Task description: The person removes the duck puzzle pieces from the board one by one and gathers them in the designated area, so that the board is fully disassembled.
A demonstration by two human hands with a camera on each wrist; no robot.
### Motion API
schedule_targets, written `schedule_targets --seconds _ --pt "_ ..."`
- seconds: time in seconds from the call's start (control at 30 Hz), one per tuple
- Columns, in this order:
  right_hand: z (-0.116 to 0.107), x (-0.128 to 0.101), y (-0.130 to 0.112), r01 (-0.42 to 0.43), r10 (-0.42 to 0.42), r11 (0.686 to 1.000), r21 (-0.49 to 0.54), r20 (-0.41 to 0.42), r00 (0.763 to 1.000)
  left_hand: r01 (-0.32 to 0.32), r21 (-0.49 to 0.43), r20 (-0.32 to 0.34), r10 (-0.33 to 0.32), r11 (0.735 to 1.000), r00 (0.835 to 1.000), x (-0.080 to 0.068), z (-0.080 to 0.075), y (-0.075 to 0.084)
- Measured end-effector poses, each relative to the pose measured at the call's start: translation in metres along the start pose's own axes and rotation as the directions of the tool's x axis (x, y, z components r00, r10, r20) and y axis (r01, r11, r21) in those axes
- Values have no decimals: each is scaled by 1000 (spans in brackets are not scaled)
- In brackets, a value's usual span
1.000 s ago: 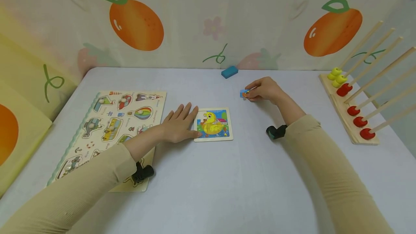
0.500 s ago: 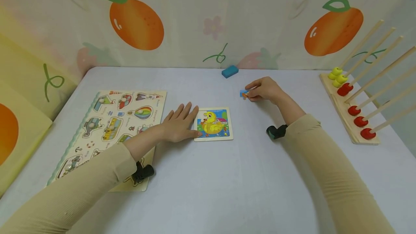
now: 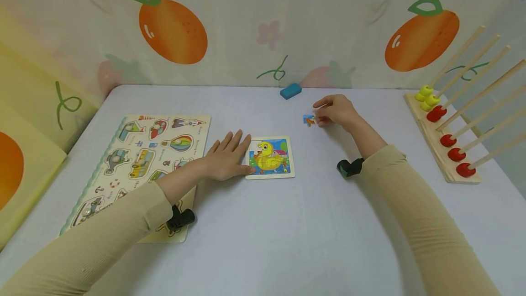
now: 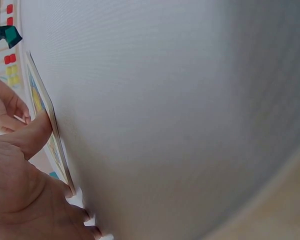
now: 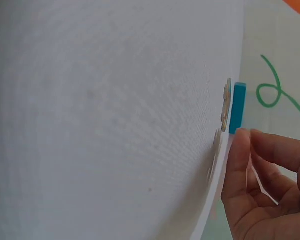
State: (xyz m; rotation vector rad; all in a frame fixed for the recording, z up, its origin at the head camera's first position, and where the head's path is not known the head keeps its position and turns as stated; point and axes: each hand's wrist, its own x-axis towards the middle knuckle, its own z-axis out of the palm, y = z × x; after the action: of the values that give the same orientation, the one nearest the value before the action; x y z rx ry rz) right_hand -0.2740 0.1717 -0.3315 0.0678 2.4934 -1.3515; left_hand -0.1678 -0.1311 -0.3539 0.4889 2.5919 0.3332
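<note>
A small duck jigsaw board (image 3: 271, 156) lies at the table's middle. My left hand (image 3: 226, 159) lies flat beside it, straight fingers touching its left edge; the left wrist view shows the thumb (image 4: 35, 135) against the board's rim (image 4: 45, 115). A loose blue and orange jigsaw piece (image 3: 309, 119) lies flat on the table further back. My right hand (image 3: 330, 111) hovers just right of it with fingers loosely curled. In the right wrist view the fingertips (image 5: 240, 145) hold nothing, and the piece (image 5: 226, 105) shows edge-on beyond them.
A large vehicle peg puzzle (image 3: 139, 163) lies at the left under my left forearm. A teal block (image 3: 291, 90) sits near the back wall. A wooden bead frame (image 3: 448, 150) with slanted rods, red and yellow beads, stands at the right edge.
My right hand let go of the small piece and lifted its fingers slightly; the piece stays on the table. The left hand has not moved.
</note>
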Motion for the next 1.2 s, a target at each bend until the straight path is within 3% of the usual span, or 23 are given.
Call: schedule_targets --seconds 0.27,0.5,0.97,1.2 --pt "2 0 -5 34 -34 999 -6 -41 999 -2 -4 7 2 1000 1000 -5 -4 4" --pt "10 -2 -12 50 -51 999 -21 -24 998 -10 -6 14 10 1000 1000 -9 -8 7" --pt "44 -19 -31 122 -113 985 -121 76 991 -16 10 11 16 1000 1000 -9 -7 7" --pt "59 -28 -39 181 -157 971 -153 157 975 2 10 12 -2 1000 1000 -5 -5 6"
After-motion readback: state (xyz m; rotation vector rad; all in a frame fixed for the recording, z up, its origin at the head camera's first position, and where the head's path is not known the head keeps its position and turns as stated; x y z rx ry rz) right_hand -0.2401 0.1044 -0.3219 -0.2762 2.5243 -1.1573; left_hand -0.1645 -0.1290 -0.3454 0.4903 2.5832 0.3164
